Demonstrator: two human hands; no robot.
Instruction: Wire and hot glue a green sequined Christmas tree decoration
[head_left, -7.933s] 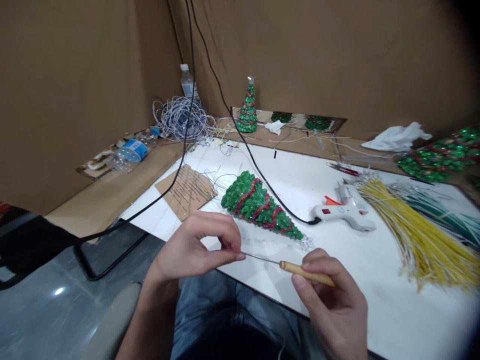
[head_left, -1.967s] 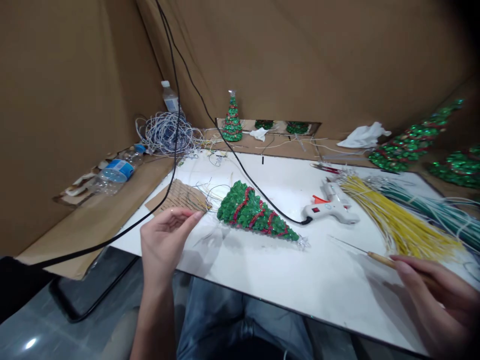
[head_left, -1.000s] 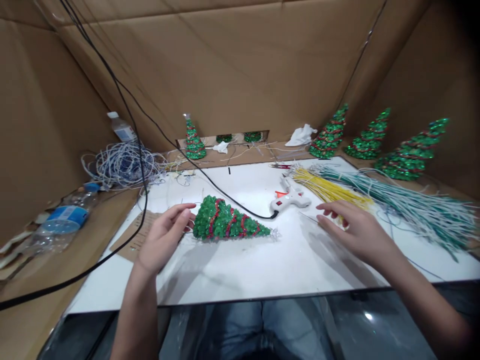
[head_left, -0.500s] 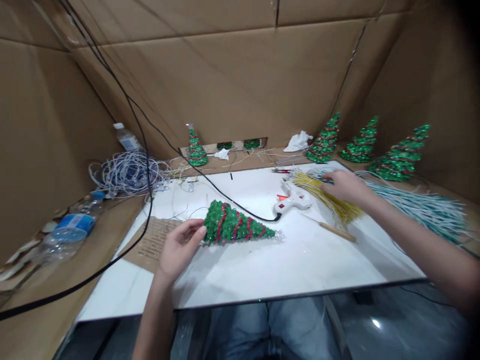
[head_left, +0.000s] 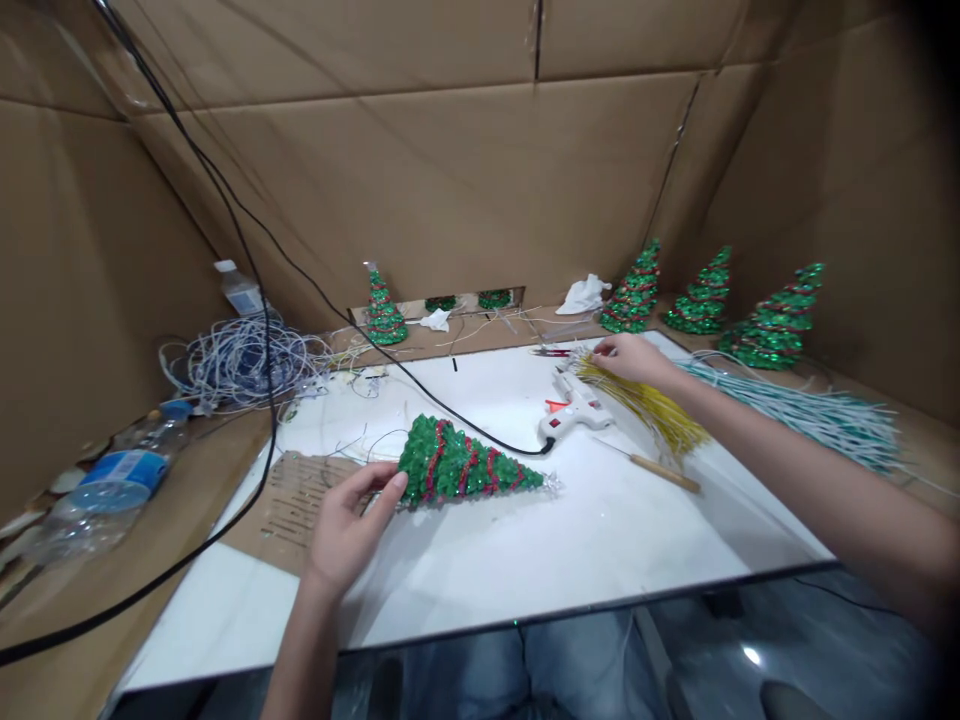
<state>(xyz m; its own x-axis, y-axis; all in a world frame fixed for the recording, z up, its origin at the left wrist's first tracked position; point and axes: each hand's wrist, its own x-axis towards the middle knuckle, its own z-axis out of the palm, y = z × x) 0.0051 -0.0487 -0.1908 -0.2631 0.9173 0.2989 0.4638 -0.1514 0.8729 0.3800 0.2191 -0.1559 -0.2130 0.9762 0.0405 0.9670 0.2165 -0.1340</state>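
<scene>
A small green tinsel Christmas tree (head_left: 457, 462) with red garland lies on its side on the white board, its silvery tip pointing right. My left hand (head_left: 356, 520) grips its base between thumb and fingers. Farther back on the right, my right hand (head_left: 622, 355) has its fingers pinched at the pale ends of a bundle of yellow wires (head_left: 652, 405); whether a strand is between them is too small to tell. Just left of that bundle lies a white glue gun (head_left: 577, 415) with an orange trigger. An awl (head_left: 664, 473) with a wooden handle is in front of the bundle.
Green-and-white wires (head_left: 810, 410) spread at the right. Several finished trees (head_left: 634, 290) stand along the back. Tangled white cable (head_left: 244, 360) and a plastic bottle (head_left: 120, 475) are at left. A black cord (head_left: 270, 400) crosses the view. A cardboard piece (head_left: 289, 505) lies beside my left hand.
My right hand has moved left along the yellow bundle to its pale ends. The left hand keeps hold of the tree. The whole view has shifted slightly.
</scene>
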